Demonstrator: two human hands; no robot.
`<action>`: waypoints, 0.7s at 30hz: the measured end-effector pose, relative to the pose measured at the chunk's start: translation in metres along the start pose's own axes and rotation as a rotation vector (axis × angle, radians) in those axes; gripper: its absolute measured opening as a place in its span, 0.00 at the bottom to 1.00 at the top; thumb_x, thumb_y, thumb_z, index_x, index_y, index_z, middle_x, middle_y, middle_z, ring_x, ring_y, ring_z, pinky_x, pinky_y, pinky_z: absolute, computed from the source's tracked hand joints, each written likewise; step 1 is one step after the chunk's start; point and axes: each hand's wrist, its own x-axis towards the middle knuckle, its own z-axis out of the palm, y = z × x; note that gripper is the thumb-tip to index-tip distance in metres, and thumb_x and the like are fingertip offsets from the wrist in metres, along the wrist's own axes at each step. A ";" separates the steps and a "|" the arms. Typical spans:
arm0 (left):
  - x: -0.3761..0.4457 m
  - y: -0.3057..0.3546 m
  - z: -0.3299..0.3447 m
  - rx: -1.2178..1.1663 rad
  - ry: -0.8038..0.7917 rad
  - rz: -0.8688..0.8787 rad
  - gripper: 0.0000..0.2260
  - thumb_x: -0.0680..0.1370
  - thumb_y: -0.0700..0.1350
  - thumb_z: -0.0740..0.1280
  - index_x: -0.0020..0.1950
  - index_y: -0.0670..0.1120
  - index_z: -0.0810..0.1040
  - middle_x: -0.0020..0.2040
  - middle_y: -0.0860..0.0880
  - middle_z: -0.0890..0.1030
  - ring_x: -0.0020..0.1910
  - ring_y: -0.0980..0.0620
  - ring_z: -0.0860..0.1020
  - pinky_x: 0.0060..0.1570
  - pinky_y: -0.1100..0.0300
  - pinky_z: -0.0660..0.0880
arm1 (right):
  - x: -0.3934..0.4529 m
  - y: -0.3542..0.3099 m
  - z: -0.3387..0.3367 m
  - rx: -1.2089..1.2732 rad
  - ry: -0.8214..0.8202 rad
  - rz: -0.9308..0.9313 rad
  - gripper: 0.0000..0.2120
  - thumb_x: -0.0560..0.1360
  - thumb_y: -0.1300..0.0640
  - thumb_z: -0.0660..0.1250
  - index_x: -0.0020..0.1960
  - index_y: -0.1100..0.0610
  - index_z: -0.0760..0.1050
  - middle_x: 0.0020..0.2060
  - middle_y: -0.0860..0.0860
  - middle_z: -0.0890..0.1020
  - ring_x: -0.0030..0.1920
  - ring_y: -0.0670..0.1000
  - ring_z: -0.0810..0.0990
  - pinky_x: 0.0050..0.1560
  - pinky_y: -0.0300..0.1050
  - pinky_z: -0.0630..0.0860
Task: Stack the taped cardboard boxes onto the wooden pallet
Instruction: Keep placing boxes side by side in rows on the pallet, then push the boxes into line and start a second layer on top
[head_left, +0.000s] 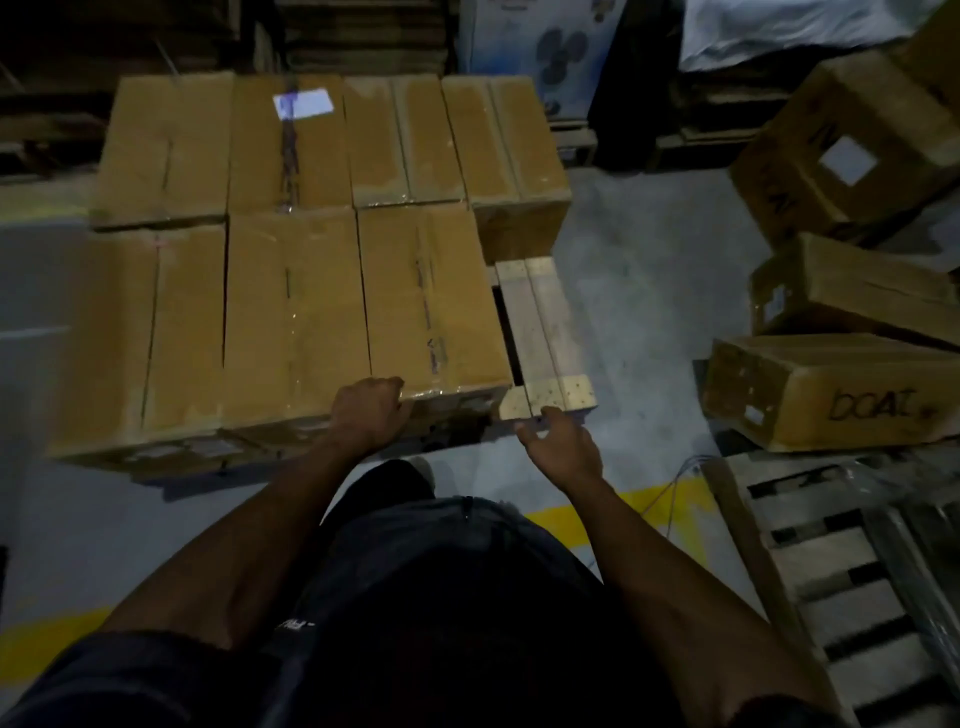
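Observation:
Several taped cardboard boxes lie flat in two rows on the wooden pallet (545, 332), whose bare right slats show beside them. My left hand (370, 413) rests with curled fingers on the near edge of the front right box (431, 296). My right hand (563, 447) hangs just in front of the pallet's near right corner, fingers loosely bent, holding nothing. A back-row box (291, 140) carries a white label.
Loose boxes lie on the floor at right: one marked with handwriting (831, 395), another behind it (852, 296), a tilted one (852, 150). A second pallet (831, 571) sits at lower right. A yellow floor line (623, 512) runs by my legs.

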 end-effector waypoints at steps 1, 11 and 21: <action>-0.002 0.004 -0.006 0.037 0.009 0.033 0.19 0.81 0.53 0.59 0.67 0.44 0.74 0.63 0.41 0.79 0.60 0.42 0.77 0.56 0.51 0.74 | -0.004 0.001 -0.005 0.005 0.026 0.010 0.33 0.78 0.36 0.62 0.76 0.53 0.66 0.71 0.58 0.72 0.69 0.62 0.71 0.65 0.55 0.71; 0.028 0.034 -0.059 0.083 0.028 0.304 0.21 0.82 0.53 0.57 0.73 0.46 0.68 0.67 0.43 0.75 0.64 0.44 0.74 0.58 0.53 0.71 | -0.024 -0.005 -0.048 0.078 0.207 0.159 0.29 0.79 0.40 0.63 0.74 0.55 0.67 0.69 0.58 0.74 0.68 0.61 0.72 0.64 0.53 0.72; 0.086 0.087 -0.079 0.036 -0.042 0.558 0.35 0.74 0.59 0.46 0.78 0.44 0.61 0.77 0.45 0.64 0.74 0.46 0.63 0.69 0.52 0.64 | -0.025 0.012 -0.058 0.223 0.332 0.364 0.34 0.79 0.39 0.62 0.79 0.55 0.60 0.75 0.56 0.66 0.74 0.59 0.65 0.71 0.55 0.65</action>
